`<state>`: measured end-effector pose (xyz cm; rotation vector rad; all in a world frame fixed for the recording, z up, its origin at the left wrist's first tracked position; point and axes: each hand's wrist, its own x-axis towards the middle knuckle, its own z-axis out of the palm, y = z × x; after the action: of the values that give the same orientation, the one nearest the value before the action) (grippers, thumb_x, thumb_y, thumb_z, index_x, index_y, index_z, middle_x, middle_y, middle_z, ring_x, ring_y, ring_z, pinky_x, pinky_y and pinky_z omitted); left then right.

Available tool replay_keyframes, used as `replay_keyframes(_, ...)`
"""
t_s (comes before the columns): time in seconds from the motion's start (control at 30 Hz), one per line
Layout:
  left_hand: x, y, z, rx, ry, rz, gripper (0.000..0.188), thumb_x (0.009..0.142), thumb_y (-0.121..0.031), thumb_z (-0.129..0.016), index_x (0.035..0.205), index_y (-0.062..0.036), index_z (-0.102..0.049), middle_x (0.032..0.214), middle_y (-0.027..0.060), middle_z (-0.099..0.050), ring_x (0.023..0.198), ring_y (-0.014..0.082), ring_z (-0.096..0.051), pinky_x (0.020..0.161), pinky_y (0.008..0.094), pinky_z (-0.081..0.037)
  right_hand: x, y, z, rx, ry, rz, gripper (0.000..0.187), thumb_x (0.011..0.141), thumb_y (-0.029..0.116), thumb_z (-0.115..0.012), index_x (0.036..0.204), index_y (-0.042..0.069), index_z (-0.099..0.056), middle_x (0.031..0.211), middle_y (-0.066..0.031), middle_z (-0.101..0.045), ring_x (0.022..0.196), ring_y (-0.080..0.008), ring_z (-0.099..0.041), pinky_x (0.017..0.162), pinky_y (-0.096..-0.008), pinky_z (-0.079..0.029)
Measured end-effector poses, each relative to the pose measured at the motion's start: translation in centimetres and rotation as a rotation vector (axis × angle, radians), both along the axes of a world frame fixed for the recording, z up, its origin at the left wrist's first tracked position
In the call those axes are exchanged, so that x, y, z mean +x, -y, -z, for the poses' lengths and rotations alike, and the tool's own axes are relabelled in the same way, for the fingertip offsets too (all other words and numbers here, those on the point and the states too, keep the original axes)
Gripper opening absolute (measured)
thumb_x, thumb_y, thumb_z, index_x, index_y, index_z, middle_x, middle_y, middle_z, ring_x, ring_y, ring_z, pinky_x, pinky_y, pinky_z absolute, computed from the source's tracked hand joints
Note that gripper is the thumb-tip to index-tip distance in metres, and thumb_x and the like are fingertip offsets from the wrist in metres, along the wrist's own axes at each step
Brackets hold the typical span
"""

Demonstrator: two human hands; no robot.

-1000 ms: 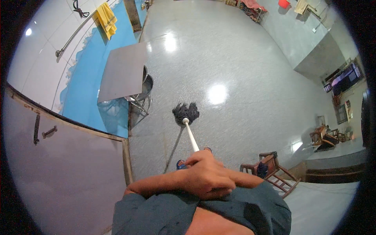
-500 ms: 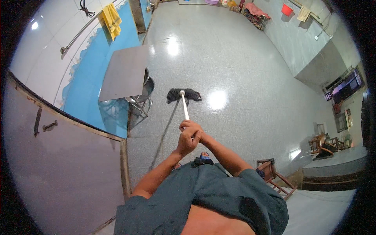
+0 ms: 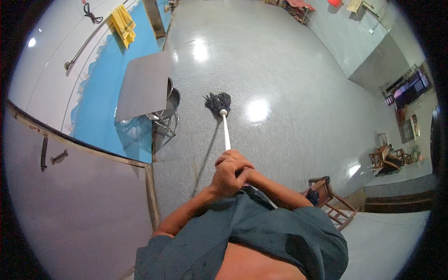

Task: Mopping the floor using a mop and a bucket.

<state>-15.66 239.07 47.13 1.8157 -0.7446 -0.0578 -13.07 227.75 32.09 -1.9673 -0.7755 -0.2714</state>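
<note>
Both my hands are wrapped round the white handle of a mop (image 3: 227,133) in front of my body. My left hand (image 3: 227,178) is the nearer one, pressed against my right hand (image 3: 232,159), which grips just ahead of it. The handle slants away from me down to the grey floor (image 3: 289,121). Its dark, stringy head (image 3: 217,103) lies bunched on the floor beyond the white socket. The handle's upper part is hidden by my hands and arms.
A grey-topped table (image 3: 143,86) stands against the blue wall at left, with metal stools (image 3: 170,107) under its edge. A grey door (image 3: 79,196) is at near left. To my right stands a wooden chair (image 3: 322,193). Red cloth (image 3: 297,5) lies piled at the far wall.
My hands have come nearer to my body and slightly lower. The mop head, spread sideways before, is now gathered with its strands pointing away from me.
</note>
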Motion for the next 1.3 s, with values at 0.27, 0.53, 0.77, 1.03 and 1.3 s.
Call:
replay_keyframes(0.27, -1.9, 0.0, -6.4, -0.248, 0.281, 0.769, 0.009, 0.076, -0.012, -0.063, 0.080, -0.0047, -0.059, 0.064, 0.0096, -0.055, 0.059, 0.0270, -0.055, 0.060, 0.0360, -0.044, -7.8, -0.9, -10.3, 0.096, -0.199, 0.068, 0.012, 0.070, 0.018, -0.067, 0.077, 0.009, -0.064, 0.069, -0.0059, -0.061, 0.064, -0.0218, -0.058, 0.060, -0.0341, -0.044)
replay_keyframes(0.53, -0.6, 1.4, -1.0, -0.275, 0.279, 0.734, 0.006, 0.077, -0.012, -0.063, 0.079, -0.0068, -0.061, 0.066, 0.0060, -0.055, 0.059, 0.0240, -0.054, 0.061, 0.0361, -0.044, -4.0, 1.6, -5.0, 0.021, -0.133, -0.014, 0.017, 0.072, 0.021, -0.058, 0.083, 0.010, -0.063, 0.071, -0.0082, -0.060, 0.067, -0.0278, -0.060, 0.060, -0.0373, -0.047)
replay_keyframes(0.77, 3.9, 2.0, 12.5, 0.074, 0.170, 0.153, 0.006, 0.075, -0.005, -0.062, 0.081, -0.0028, -0.062, 0.076, 0.0123, -0.062, 0.074, 0.0292, -0.059, 0.067, 0.0376, -0.046, 6.4, 4.3, 7.9, -0.176, -0.061, -0.043, 0.019, 0.069, 0.020, -0.058, 0.085, 0.011, -0.061, 0.082, -0.0074, -0.058, 0.087, -0.0267, -0.053, 0.077, -0.0381, -0.042)
replay_keyframes(1.03, 3.2, 0.5, 13.2, 0.184, 0.122, 0.050, 0.009, 0.075, -0.005, -0.062, 0.083, -0.0039, -0.063, 0.079, 0.0122, -0.063, 0.077, 0.0288, -0.058, 0.070, 0.0380, -0.046, 5.0, 2.6, 6.2, -0.376, -0.057, -0.018, 0.012, 0.066, 0.017, -0.060, 0.077, 0.011, -0.062, 0.076, -0.0046, -0.057, 0.083, -0.0234, -0.053, 0.075, -0.0329, -0.044)
replay_keyframes(1.3, -0.4, 1.8, -2.0, -0.133, 0.015, 0.485, 0.016, 0.071, -0.006, -0.064, 0.087, -0.0058, -0.064, 0.072, 0.0090, -0.063, 0.064, 0.0240, -0.060, 0.059, 0.0331, -0.047, -2.7, 3.2, -6.0, -0.148, -0.083, 0.040, 0.017, 0.070, 0.025, -0.057, 0.082, 0.014, -0.064, 0.076, -0.0035, -0.061, 0.071, -0.0246, -0.059, 0.061, -0.0358, -0.047)
